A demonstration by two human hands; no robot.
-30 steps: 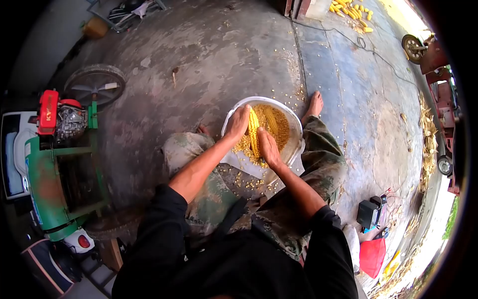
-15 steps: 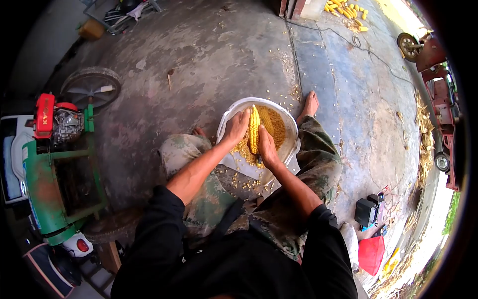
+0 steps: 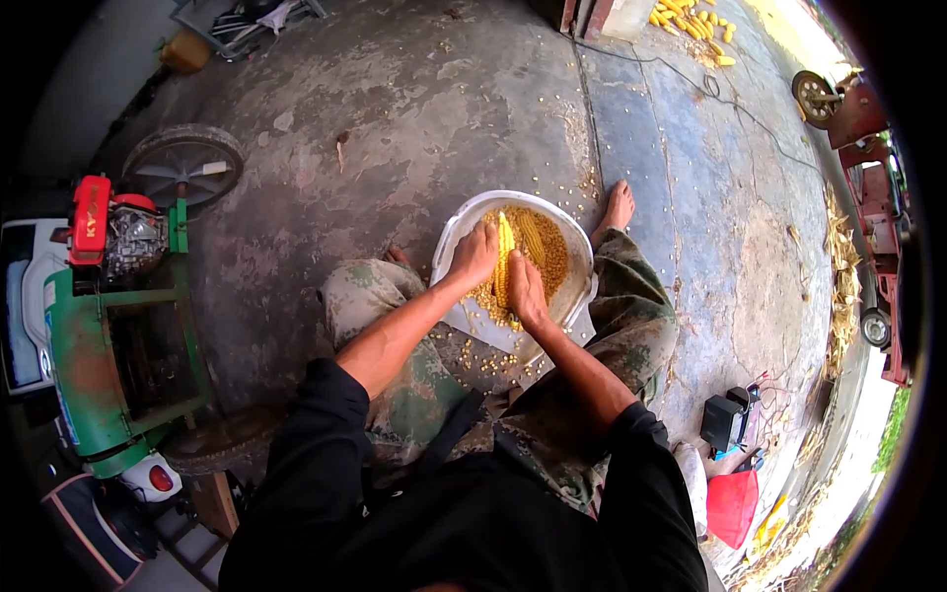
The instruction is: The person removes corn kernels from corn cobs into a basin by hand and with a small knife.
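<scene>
A yellow corn cob [image 3: 504,259] is held upright in the view, between my two hands, over a white basin [image 3: 461,219] that sits between my legs. My left hand [image 3: 475,255] is wrapped against the cob's left side near its upper part. Against its lower right side presses my right hand [image 3: 527,288]. Loose yellow kernels [image 3: 555,255] fill much of the basin, and another cob [image 3: 533,237] lies on them behind my right hand. My fingertips are partly hidden by the cob and hands.
Scattered kernels [image 3: 498,363] lie on the floor near the basin. A green machine with a red engine [image 3: 91,219] stands at the left. More cobs [image 3: 695,22] lie at the top right. A black box [image 3: 723,422] and red bag [image 3: 732,506] are at the lower right.
The cob stays between my hands; my left hand has shifted slightly along it, and its fingers are curled more. The whole view has moved a little.
</scene>
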